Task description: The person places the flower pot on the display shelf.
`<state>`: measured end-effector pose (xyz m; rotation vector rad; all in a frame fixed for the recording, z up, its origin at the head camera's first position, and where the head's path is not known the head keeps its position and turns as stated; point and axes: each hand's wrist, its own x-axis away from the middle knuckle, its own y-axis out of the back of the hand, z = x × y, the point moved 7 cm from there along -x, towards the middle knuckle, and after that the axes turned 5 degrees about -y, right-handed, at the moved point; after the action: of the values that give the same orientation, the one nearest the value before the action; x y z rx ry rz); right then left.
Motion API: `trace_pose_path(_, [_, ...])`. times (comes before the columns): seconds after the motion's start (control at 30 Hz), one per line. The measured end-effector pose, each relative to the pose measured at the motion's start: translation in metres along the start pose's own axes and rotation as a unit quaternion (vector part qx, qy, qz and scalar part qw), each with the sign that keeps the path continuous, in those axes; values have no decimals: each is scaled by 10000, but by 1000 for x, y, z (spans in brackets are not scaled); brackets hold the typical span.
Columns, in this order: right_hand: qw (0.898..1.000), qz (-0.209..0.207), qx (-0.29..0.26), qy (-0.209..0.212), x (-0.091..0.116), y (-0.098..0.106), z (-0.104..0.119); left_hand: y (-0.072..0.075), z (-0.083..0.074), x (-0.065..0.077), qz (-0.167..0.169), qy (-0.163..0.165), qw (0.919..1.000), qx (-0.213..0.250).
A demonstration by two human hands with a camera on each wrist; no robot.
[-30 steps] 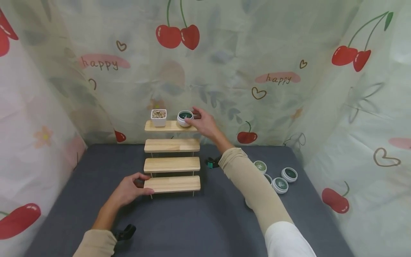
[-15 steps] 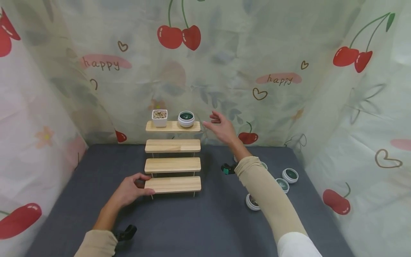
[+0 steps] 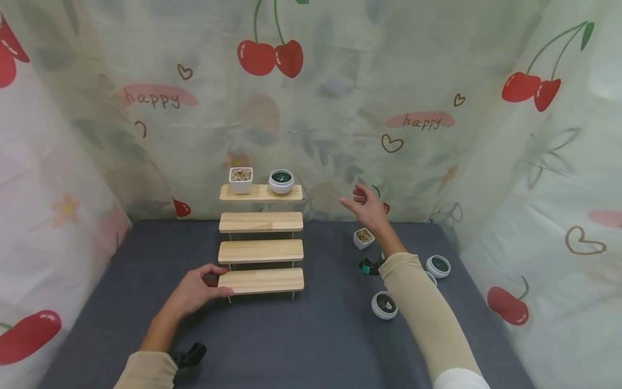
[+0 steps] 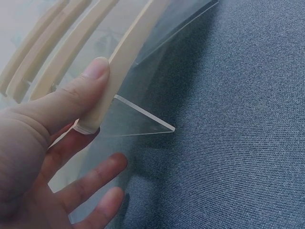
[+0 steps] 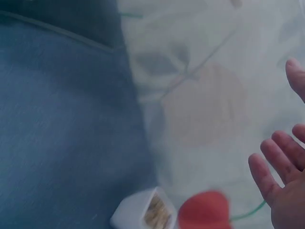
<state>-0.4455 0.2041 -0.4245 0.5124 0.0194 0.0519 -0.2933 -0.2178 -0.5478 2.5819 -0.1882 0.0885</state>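
Note:
My left hand pinches the left end of the lowest board of a four-step wooden display stand. In the left wrist view, the thumb lies on the board and a finger is under its end; a clear support leg stands below. On the top step sit a square white pot with speckled filling and a round white pot with a dark green top. My right hand is in the air to their right, fingers spread and holding nothing. Beneath it is another square pot.
On the right of the dark table stand a round pot with a dark brown top and a green-topped round pot. Others are partly hidden by the right sleeve. A printed cloth hangs behind.
My right hand has let go of the round green-topped pot on the top step and moved right and down, away from the stand. The left hand keeps its hold on the lowest board.

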Motion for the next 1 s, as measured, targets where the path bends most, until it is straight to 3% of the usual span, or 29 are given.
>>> trace_pose_path(0.27, [9979, -89, 451, -461, 10, 11, -47, -1, 1, -1, 12, 34, 10000, -50])
trace_pose_path(0.5, [9916, -242, 1077, -674, 11, 6, -76, -1, -2, 2, -17, 61, 10000, -19])
trace_pose_path(1.0, [9828, -145, 1465, -1118, 7, -6, -108, 0, -1, 0, -46, 81, 9999, -99])
